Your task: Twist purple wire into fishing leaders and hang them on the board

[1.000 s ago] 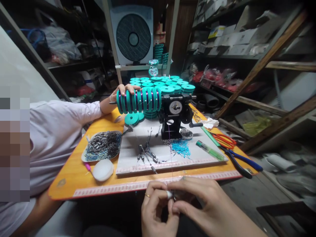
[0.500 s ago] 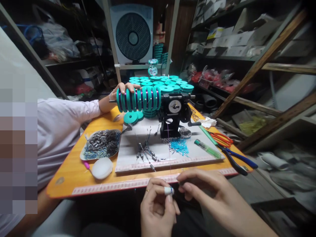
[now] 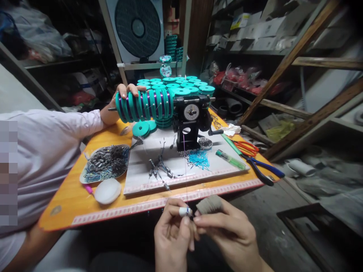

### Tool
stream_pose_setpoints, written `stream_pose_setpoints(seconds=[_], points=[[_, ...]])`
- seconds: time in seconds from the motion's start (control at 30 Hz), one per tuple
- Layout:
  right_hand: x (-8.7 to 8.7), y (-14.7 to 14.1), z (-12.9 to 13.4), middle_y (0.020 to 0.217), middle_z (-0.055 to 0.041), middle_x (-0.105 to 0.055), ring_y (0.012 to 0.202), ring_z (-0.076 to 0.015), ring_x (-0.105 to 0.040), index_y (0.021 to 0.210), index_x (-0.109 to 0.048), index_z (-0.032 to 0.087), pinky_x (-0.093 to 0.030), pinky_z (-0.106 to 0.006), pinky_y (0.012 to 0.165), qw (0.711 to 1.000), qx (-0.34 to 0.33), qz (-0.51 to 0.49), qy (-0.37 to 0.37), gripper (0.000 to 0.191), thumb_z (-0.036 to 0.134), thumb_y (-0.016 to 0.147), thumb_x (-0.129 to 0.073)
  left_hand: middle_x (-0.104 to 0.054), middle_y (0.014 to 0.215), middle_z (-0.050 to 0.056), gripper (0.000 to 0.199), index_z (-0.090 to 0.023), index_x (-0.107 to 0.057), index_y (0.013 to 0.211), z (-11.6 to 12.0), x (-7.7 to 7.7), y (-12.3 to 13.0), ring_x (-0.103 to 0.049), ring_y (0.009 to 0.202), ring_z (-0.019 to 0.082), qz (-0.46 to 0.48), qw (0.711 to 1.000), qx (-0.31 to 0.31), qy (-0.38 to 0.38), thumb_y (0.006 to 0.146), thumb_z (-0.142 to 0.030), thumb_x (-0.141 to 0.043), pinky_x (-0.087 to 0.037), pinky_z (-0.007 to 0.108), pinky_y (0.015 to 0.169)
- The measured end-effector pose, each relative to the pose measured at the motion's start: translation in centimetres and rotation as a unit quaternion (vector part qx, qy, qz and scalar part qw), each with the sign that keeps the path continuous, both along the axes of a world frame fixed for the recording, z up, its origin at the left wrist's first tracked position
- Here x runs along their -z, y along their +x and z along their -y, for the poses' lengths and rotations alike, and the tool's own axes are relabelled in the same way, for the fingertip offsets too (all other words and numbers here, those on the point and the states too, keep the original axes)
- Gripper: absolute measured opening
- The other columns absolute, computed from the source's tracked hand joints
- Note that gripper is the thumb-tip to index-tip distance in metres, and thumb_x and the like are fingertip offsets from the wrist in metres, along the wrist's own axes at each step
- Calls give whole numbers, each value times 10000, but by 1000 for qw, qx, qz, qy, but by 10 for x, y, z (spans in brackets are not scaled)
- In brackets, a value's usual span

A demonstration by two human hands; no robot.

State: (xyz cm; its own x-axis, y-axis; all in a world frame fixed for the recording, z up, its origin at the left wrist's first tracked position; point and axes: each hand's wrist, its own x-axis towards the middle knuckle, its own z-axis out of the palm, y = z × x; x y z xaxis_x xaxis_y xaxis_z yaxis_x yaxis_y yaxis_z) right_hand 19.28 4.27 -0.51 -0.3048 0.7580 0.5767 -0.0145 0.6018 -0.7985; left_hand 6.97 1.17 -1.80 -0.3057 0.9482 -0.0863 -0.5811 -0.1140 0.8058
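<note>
Below the table's front edge, my left hand (image 3: 173, 230) pinches a thin purple line (image 3: 185, 170) that runs down from the black winding machine (image 3: 188, 122). White tape with a blue mark wraps one of its fingers. Close against it on the right is my right hand (image 3: 231, 230), its fingertips pinched together on something small and dark that I cannot make out. A grey-brown cover (image 3: 210, 204) sits on one of its fingers. Teal spools (image 3: 144, 104) with purple line are mounted on the machine's shaft.
Another person's hand (image 3: 129, 90) rests on the spools from the left. On the table (image 3: 68, 192) are a tray of sinkers (image 3: 107, 162), a white round lid (image 3: 107, 191), blue pieces (image 3: 200, 158), a green tube (image 3: 231, 159) and blue-handled pliers (image 3: 266, 172). A fan (image 3: 138, 28) stands behind.
The view has shifted, so the table sits further left. My right hand has closed in on my left hand, and its covered finger now shows.
</note>
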Motion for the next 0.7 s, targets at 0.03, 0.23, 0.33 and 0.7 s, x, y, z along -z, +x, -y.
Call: stream_pose_setpoints(seconds=[0.03,0.23,0.33,0.7], points=[[-1,0,0,838,-27,-678,736,-150,-671,1083,-731,291,-570,-248,641,1000,7,9,7,351,45,860,-619,-541,922,-14,184,-168,-659,728,0,-1,0,-503,426,-26,-6,1000,-5,-1,757,-308,-775,-352,103,387],[-6,8,3,967,-51,-706,832,-165,-692,1103,-739,267,-581,-232,717,990,103,78,58,369,50,807,-700,-528,938,-12,205,-159,-633,723,1,-1,1,-500,438,-29,-28,999,-19,4,781,-314,-754,-347,108,392],[-4,2,4,924,-38,-706,802,-160,-696,938,-776,273,-585,-211,656,994,106,11,-20,243,100,768,-767,-528,919,-20,210,-165,-625,719,0,0,2,-490,430,-32,-30,999,-16,5,776,-317,-757,-352,105,390],[-3,-16,3,732,12,-645,573,-89,-636,955,-761,259,-541,-165,537,994,51,-80,-62,335,-12,824,-613,-535,911,-20,219,-173,-642,704,0,0,4,-500,434,-21,-43,999,-33,-3,752,-341,-774,-364,95,374]])
